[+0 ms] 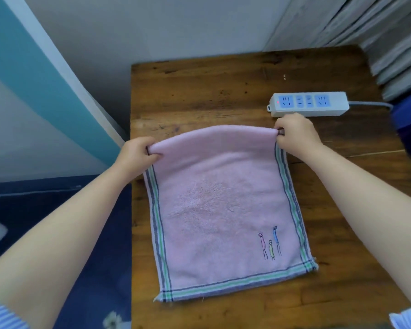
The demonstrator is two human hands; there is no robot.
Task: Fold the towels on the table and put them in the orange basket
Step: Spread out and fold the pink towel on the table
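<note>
You were standing over a dark brown, worn wooden table [199, 91], looking down at a pale pink terry towel with green and grey striped borders and three small embroidered stick figures [223, 210]. The towel lay spread flat on the near half of the table, its near edge close to you. Your left hand [138, 151] pinched the far left corner of the towel, fingers curled around the cloth, and your right hand [294, 134] pinched the far right corner the same way. Between them the far edge was lifted and curled slightly toward you, which suggested the first fold had only just begun. A white power strip with blue sockets [309, 104] sat just beyond your right hand. No orange basket and no other towels appeared in view, so the folding and the placing looked almost entirely ahead of you.
</note>
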